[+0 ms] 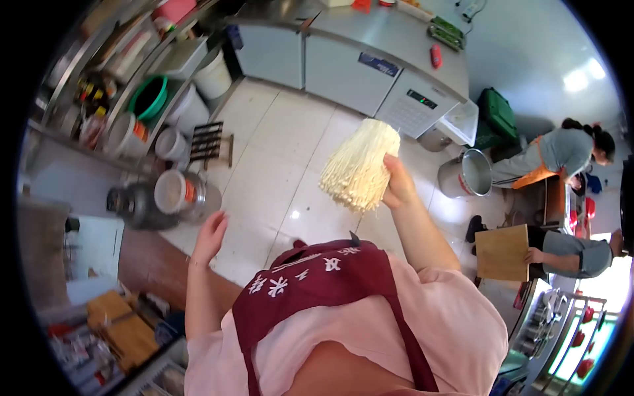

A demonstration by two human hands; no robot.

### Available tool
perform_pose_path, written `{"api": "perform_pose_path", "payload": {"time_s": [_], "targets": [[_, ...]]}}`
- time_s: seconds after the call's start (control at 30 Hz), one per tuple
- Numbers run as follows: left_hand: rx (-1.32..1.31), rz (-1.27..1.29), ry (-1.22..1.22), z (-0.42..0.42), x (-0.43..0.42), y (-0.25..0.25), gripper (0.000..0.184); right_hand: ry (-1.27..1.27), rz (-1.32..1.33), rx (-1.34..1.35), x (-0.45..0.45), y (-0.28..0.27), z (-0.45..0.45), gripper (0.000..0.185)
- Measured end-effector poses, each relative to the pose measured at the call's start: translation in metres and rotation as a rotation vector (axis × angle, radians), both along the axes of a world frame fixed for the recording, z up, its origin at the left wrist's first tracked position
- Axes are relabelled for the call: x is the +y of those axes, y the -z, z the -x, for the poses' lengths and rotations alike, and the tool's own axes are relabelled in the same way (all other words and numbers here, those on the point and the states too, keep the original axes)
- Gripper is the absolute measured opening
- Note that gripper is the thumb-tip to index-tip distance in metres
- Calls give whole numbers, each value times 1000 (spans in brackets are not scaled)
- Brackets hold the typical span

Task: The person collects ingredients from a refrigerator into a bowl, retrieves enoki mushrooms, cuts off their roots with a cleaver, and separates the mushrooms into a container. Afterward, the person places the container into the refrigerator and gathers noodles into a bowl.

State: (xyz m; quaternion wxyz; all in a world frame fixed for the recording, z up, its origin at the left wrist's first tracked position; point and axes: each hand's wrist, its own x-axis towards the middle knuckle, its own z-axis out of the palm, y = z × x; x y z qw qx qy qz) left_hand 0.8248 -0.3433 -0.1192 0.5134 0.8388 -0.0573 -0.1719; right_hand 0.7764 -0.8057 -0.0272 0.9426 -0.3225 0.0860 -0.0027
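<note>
A bundle of pale, thin-stemmed mushrooms, apparently enoki, is held aloft over the tiled floor, apart from the front edge of the steel desk and towards that edge's right end. The right hand grasps it from the side; one digit lies along the stems, and how the remaining fingers bear on the underside cannot be told. Sound handling, in judgement, calls for a broad, even grip: too light a hold may let outer stems slip, too hard a squeeze may bruise them. The loose, knobbed tips face down and to the left, where shedding is likeliest; a level, steady wrist limits it. The left hand is released, its fingers loosely extended near a white tub, and could support the underside. To the right, a metal pot stands on the floor.
</note>
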Motion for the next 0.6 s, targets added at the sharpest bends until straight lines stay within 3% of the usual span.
{"api": "perform_pose_path", "payload": {"time_s": [0.1, 0.13, 0.17, 0.27, 0.33, 0.43, 0.6], "targets": [[114, 350, 347, -111, -151, -59, 42, 38, 45, -70, -17, -10, -36, 46], [174, 497, 455, -142, -196, -54, 45, 65, 46, -78, -25, -12, -47, 46], [175, 523, 637, -167, -241, -65, 49, 112, 113, -61, -34, -13, -59, 53], [198, 471, 875, -206, -350, -90, 57, 203, 219, -25, -63, -17, -98, 63], [230, 435, 904, -228, -390, -83, 61, 226, 261, 8, -90, -10, -125, 67], [478, 490, 919, -281, -429, -83, 75, 298, 394, 76, -126, 1, -198, 75], [369, 421, 734, -371, -448, -65, 76, 202, 617, 217, -129, -20, -318, 94]]}}
